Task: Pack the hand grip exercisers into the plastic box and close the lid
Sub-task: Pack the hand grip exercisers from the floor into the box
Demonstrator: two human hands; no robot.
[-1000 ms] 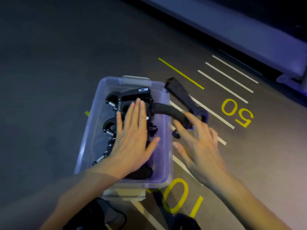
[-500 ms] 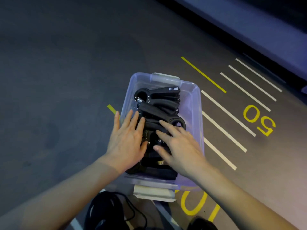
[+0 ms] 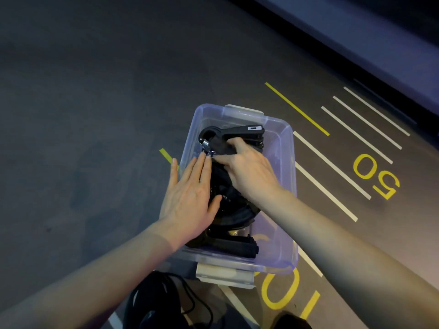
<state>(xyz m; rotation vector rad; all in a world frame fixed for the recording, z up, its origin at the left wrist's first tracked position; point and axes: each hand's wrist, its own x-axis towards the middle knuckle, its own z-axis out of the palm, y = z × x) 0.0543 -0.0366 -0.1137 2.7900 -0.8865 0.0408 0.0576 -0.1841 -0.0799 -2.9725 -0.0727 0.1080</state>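
A clear plastic box point(image 3: 288, 186) stands open on the dark floor, filled with several black hand grip exercisers point(image 3: 235, 134) with metal springs. My left hand point(image 3: 190, 200) lies flat with fingers spread on the left side of the pile, partly over the box's left wall. My right hand point(image 3: 247, 169) reaches across the box and its fingers close on the black handle of an exerciser near the far end. Both hands hide the middle of the pile. No lid is visible.
White latch tabs sit at the near end point(image 3: 225, 274) and the far end point(image 3: 244, 109) of the box. Yellow and white floor markings with "50" point(image 3: 375, 174) and "10" point(image 3: 289, 298) run to the right. Dark cables or a bag point(image 3: 161, 302) lie at the bottom edge.
The exerciser that hung outside the box's right wall a second ago is now inside. My right hand has moved from the right rim across to the far end of the pile; the left hand stayed pressing.
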